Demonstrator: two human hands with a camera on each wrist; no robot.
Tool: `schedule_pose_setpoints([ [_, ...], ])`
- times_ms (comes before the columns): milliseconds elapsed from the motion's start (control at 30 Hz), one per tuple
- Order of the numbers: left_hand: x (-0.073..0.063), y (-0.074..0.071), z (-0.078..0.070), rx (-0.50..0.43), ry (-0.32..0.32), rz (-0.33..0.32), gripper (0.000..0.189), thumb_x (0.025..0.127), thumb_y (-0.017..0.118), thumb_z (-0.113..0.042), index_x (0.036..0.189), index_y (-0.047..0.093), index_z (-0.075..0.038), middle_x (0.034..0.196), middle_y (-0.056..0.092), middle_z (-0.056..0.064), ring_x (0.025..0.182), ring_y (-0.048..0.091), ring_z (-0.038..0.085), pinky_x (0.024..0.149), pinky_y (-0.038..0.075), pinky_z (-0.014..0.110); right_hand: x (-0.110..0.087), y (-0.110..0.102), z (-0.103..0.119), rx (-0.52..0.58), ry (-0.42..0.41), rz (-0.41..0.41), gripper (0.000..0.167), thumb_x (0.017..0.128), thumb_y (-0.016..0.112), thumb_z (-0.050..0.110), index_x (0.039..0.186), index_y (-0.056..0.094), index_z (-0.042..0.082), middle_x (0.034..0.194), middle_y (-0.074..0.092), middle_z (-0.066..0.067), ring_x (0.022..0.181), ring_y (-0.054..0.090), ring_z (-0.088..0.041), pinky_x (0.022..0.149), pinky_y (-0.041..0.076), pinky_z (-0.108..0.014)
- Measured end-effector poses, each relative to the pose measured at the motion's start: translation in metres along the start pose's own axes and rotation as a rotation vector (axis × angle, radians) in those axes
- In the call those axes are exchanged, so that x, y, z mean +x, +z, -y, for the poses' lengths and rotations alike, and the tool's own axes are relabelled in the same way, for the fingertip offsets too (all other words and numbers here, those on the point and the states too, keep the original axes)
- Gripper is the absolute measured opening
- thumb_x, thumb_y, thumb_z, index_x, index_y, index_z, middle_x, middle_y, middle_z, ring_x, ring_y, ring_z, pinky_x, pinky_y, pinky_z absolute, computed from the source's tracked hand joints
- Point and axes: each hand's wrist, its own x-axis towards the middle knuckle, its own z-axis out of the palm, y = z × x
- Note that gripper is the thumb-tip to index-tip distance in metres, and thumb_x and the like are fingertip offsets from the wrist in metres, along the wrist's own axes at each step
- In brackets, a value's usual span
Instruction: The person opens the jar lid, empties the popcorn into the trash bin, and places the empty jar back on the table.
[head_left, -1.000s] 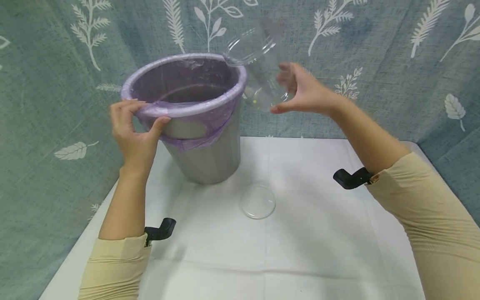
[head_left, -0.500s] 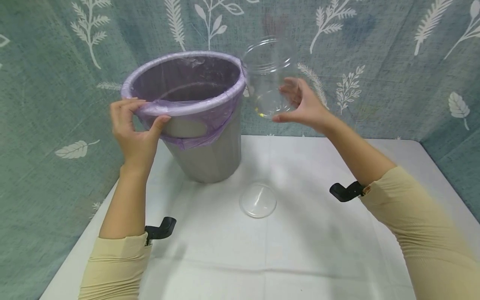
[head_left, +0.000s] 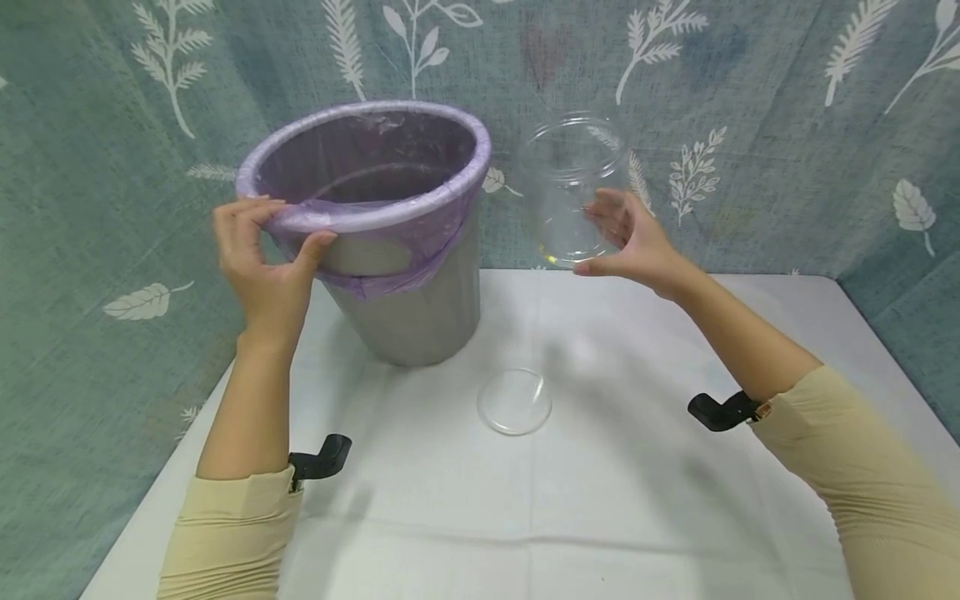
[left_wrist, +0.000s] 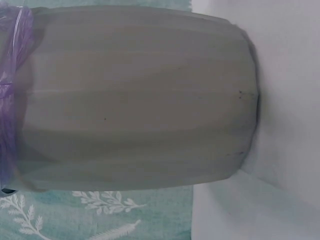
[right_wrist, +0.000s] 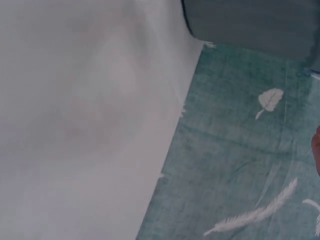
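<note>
A grey trash bin [head_left: 420, 325], lined with a purple plastic bag [head_left: 442, 229], stands at the back left of the table in the head view. My left hand [head_left: 262, 262] grips its near-left rim, thumb outside and fingers over the edge. Right of the bin, my right hand [head_left: 630, 246] holds a clear plastic jar [head_left: 558, 196] upright by its lower part, above the table. Inside at the jar's bottom lies a small yellow bit. On the table lies a clear round lid [head_left: 514, 402]. The left wrist view shows the bin's side [left_wrist: 135, 100]; only a fingertip shows in the right wrist view.
A white cloth [head_left: 600, 483] covers the table. Green-blue curtains [head_left: 750, 100] with white leaf prints hang behind it and at both sides. The bin's base [right_wrist: 240, 25] stands by the curtain in the right wrist view.
The jar, tilted towards the bin's rim a second ago, is now upright. My right hand has carried it down and to the right. The left hand keeps its grip on the rim.
</note>
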Motion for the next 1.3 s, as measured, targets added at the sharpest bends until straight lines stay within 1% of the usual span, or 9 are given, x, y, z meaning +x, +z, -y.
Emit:
schedule_pose_setpoints([
  [167,0.001,0.000,-0.002,0.000,0.000,-0.003,0.089,0.060,0.070,-0.068,0.094,0.058,0.013,0.099,0.048,-0.017,0.106,0.048,0.017,0.101,0.036,0.032,-0.013,-0.009,-0.012,-0.004,0.014,0.001,0.096,0.072,0.078,-0.002,0.147,0.018,0.006,0.149,0.030,-0.016,0.140,0.029,-0.021,0.112,0.026,-0.025],
  [367,0.001,0.000,-0.003,-0.003,-0.004,0.001,0.089,0.060,0.070,-0.068,0.094,0.058,0.013,0.098,0.047,-0.017,0.107,0.048,0.018,0.103,0.035,0.032,-0.037,-0.021,-0.028,-0.041,0.039,-0.006,0.096,0.072,0.079,-0.003,0.146,0.017,0.004,0.149,0.030,-0.018,0.140,0.028,-0.025,0.110,0.027,-0.023],
  [633,0.001,0.001,-0.008,-0.018,-0.002,0.004,0.089,0.060,0.070,-0.067,0.094,0.058,0.014,0.098,0.048,-0.016,0.107,0.048,0.019,0.105,0.034,0.034,-0.081,-0.047,-0.045,-0.236,0.089,-0.014,0.086,0.070,0.080,-0.003,0.137,0.026,0.006,0.146,0.038,-0.015,0.137,0.033,-0.027,0.105,0.032,-0.016],
  [800,0.001,0.001,0.002,-0.010,0.002,-0.005,0.088,0.059,0.071,-0.068,0.093,0.059,0.013,0.099,0.048,-0.016,0.106,0.048,0.018,0.106,0.033,0.034,-0.106,-0.062,-0.050,-0.339,0.127,-0.037,0.097,0.067,0.082,-0.002,0.142,0.022,0.012,0.148,0.035,-0.016,0.137,0.033,-0.027,0.098,0.033,-0.007],
  [867,0.000,0.001,0.005,-0.010,0.004,-0.007,0.088,0.059,0.071,-0.068,0.093,0.059,0.012,0.099,0.048,-0.016,0.106,0.049,0.017,0.105,0.034,0.034,-0.116,-0.068,-0.052,-0.355,0.102,-0.044,0.104,0.065,0.082,-0.004,0.146,0.020,0.016,0.150,0.033,-0.018,0.138,0.034,-0.022,0.096,0.033,-0.005],
  [933,0.000,0.002,0.008,-0.010,0.007,-0.006,0.088,0.059,0.072,-0.067,0.093,0.060,0.012,0.100,0.049,-0.016,0.106,0.049,0.016,0.104,0.035,0.033,-0.127,-0.073,-0.054,-0.360,0.063,-0.051,0.106,0.064,0.082,-0.007,0.147,0.022,0.018,0.149,0.035,-0.011,0.136,0.035,-0.012,0.095,0.034,-0.004],
  [1067,0.000,0.002,0.011,-0.016,0.009,-0.011,0.086,0.058,0.073,-0.067,0.093,0.062,0.011,0.099,0.050,-0.017,0.105,0.049,0.015,0.100,0.037,0.032,-0.147,-0.082,-0.057,-0.370,0.009,-0.064,0.106,0.061,0.081,-0.012,0.146,0.026,0.017,0.139,0.043,0.013,0.125,0.037,0.010,0.094,0.034,-0.004],
  [1167,0.000,0.003,0.011,-0.018,0.009,-0.020,0.085,0.057,0.074,-0.067,0.093,0.063,0.010,0.098,0.051,-0.017,0.105,0.049,0.016,0.098,0.037,0.032,-0.160,-0.086,-0.058,-0.383,0.005,-0.079,0.106,0.059,0.081,-0.014,0.146,0.027,0.016,0.132,0.044,0.023,0.121,0.037,0.014,0.092,0.035,-0.004],
  [1300,0.000,0.003,0.011,-0.014,0.004,-0.020,0.086,0.057,0.074,-0.067,0.094,0.062,0.009,0.098,0.051,-0.017,0.104,0.049,0.015,0.097,0.037,0.031,-0.174,-0.091,-0.065,-0.406,0.012,-0.088,0.106,0.059,0.081,-0.014,0.145,0.028,0.016,0.133,0.042,0.021,0.119,0.037,0.016,0.089,0.036,-0.003],
])
